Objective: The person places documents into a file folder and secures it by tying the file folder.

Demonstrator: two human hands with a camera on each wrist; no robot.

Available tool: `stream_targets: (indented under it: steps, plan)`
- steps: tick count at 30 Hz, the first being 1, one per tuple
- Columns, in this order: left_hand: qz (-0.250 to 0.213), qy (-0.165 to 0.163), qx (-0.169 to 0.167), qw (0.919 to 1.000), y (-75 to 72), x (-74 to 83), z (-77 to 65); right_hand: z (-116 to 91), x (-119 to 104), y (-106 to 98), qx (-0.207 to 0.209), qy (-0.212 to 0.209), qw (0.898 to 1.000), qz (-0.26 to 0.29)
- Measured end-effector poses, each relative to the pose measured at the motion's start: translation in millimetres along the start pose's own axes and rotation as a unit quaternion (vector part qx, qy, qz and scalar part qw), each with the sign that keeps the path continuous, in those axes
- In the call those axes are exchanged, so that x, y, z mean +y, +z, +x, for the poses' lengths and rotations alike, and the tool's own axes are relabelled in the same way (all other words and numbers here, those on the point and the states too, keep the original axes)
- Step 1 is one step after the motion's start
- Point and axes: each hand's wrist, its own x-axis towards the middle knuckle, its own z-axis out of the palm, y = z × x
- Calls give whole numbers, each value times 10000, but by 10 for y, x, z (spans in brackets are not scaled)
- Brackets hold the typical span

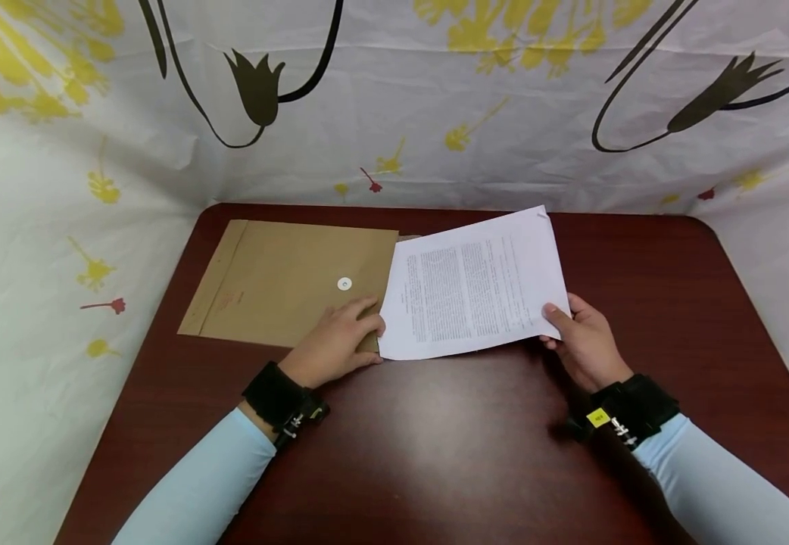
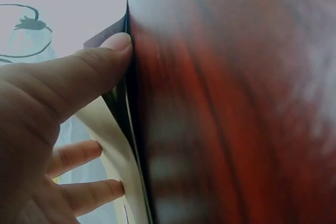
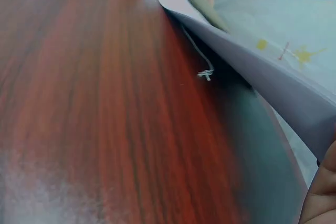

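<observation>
A brown paper envelope (image 1: 285,280) with a white round button lies flat on the table. My left hand (image 1: 336,341) holds its right end by the near corner, thumb (image 2: 118,43) at the edge and other fingers spread over the top. My right hand (image 1: 585,341) grips the near right corner of white printed sheets (image 1: 476,288), thumb on top and fingers beneath. The sheets slant up to the right, their left edge at the envelope's mouth beside my left fingertips. From below, the right wrist view shows the sheets' underside (image 3: 273,82) raised off the table.
The dark red wooden table (image 1: 449,454) has rounded far corners. White cloth (image 1: 381,113) with yellow and dark flower prints hangs behind it and at both sides. A thin string (image 3: 202,59) with a knotted end hangs below the sheets.
</observation>
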Motion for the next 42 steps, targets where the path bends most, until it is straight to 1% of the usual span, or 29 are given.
stream_targets:
  steps: [2,4,7,12,15,17,22,26,28,30,33,36,38,42]
  plan:
    - [1,-4,1,10000,-1,2,-2,2,8,-25,83,16,9999,90]
    - [-7,-5,7,10000,-4,6,-5,9,11,-60,194,-14,9992,336]
    - [-7,-1,31,10000,0,5,-11,10,18,-96,222,-27,9979,606]
    - [-39,-1,132,9999,21,-13,-14,0,61,-59,6,-138,9989,446]
    - [-42,-7,147,9999,26,-19,-13,-6,87,6,-95,-215,9994,246]
    - [-42,2,123,9999,23,-14,-14,-7,110,53,-176,-186,9996,143]
    - [-28,23,78,10000,11,3,-15,-12,163,164,-547,-14,9982,-256]
    - [15,46,102,9999,14,2,-11,-36,155,234,-867,258,9931,-753]
    - [11,56,109,9999,15,3,-10,-44,130,239,-838,434,9890,-1142]
    - [0,53,90,9999,19,-1,-10,-49,92,218,-624,599,9833,-1601]
    - [-53,59,35,10000,19,-10,-14,-53,34,162,-268,759,9691,-2333]
    - [-93,84,-26,9999,13,-21,-21,-53,4,124,-200,802,9569,-2785]
    - [-109,115,-44,9999,7,-28,-25,-50,15,117,-309,802,9564,-2790]
    - [-152,193,-70,9997,3,-37,-27,-33,81,166,-526,813,9661,-2395]
